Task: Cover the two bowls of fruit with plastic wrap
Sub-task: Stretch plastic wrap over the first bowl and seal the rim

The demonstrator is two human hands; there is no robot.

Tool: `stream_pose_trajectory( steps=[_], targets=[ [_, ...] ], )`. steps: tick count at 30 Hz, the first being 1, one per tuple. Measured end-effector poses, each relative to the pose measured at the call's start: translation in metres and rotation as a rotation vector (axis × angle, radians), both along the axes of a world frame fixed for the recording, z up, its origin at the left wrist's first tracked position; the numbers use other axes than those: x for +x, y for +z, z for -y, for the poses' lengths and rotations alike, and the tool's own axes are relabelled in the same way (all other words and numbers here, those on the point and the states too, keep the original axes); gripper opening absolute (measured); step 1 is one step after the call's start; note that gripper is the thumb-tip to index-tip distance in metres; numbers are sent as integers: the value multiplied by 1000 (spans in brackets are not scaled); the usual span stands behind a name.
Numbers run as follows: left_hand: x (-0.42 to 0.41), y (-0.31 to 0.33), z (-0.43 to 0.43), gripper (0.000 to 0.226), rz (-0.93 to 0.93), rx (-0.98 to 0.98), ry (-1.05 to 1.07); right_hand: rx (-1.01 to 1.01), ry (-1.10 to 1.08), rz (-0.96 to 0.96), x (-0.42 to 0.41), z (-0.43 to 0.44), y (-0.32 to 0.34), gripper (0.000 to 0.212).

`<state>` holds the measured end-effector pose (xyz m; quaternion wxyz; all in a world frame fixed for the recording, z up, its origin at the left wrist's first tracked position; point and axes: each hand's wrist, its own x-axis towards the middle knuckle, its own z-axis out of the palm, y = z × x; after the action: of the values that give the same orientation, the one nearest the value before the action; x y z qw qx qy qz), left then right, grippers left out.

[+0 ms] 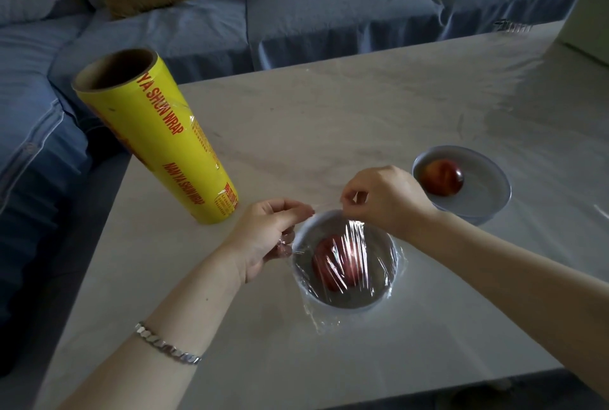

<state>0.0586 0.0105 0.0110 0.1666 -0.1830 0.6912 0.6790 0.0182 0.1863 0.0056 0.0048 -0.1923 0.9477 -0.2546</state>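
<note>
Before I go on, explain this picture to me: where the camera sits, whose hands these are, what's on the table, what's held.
No machine here: one camera on a person's head looks down at their own hands. On the pale table stand a yellow roll of wrap and two bowls, each with a red fruit. Clear plastic wrap lies over the near bowl; the left hand and right hand each pinch its far edge in their fingers. The far bowl looks uncovered.

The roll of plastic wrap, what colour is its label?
Yellow with red lettering, on the roll standing on the table; head view shows it.
</note>
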Motion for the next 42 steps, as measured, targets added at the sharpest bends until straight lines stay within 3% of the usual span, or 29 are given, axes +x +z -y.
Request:
stream_pose_trajectory(
  steps=[3,6,9,14,16,18,20,25,30,34,38,42],
  targets=[
    [1,-1,0,16,-9,-18,-21,-34,-71,-93,1,2,-1,7],
    [1,-2,-1,17,-22,-41,-28,-200,-200,-8,-2,1,-4,5],
    [-2,-4,2,17,-67,-115,-45,-422,-298,182,-16,-3,-7,14],
    [-5,-8,5,23,-109,-229,-62,-570,-146,545,-28,6,-20,30],
    [-3,-6,4,22,-42,-133,-45,-501,-88,587,-29,8,-18,31],
    [0,-6,4,23,-10,-72,-28,-268,22,522,-30,6,-14,37],
    [4,-8,3,26,-15,-72,-25,-162,101,502,-32,3,-11,45],
    [7,-20,5,33,-49,-97,8,-231,71,447,-36,0,-16,45],
    [9,-25,12,24,-23,-117,-122,-299,82,384,-31,-5,-31,40],
    [6,-29,15,29,-106,-198,13,-471,106,457,-37,-9,-32,43],
    [6,-44,3,32,-186,-252,151,-317,198,525,-42,-11,-25,41],
    [9,-46,-16,36,-325,-390,264,-228,148,386,-38,-12,-32,50]
  ],
)
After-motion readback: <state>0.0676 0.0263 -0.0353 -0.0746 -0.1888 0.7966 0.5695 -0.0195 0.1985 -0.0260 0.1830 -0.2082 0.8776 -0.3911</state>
